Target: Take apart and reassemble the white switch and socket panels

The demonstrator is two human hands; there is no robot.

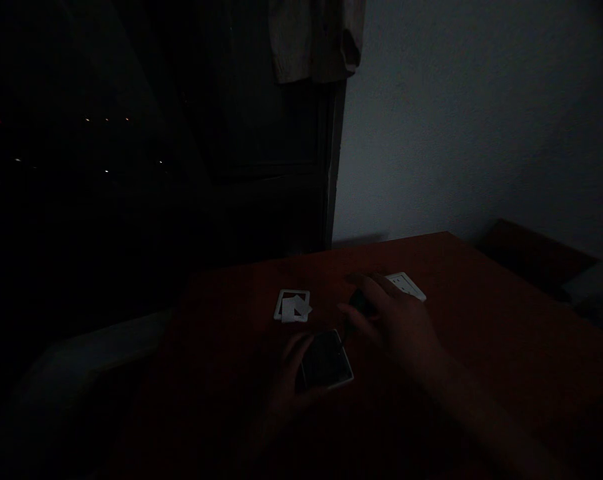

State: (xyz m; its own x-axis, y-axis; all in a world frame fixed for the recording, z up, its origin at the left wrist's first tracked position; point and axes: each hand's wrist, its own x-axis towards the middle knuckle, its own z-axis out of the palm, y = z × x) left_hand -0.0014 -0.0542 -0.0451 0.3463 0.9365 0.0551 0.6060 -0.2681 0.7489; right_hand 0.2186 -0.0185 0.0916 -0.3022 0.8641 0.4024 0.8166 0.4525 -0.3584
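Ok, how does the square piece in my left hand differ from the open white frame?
The square piece is held in your left hand; the white frame lies on the table, untouched. The square piece shows a dark face inside a thin pale rim; the white frame has pale pieces over part of its opening. Both look roughly square.

Frame [278,308] on table [506,333], behind box [326,360]

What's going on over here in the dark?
Someone is working at a reddish table. Their left hand grips a white-edged square piece; their right hand holds a dark-handled tool angled down towards it. It's too dark to tell whether they touch. A square white frame with pale flat pieces and a white slotted plate lie farther back.
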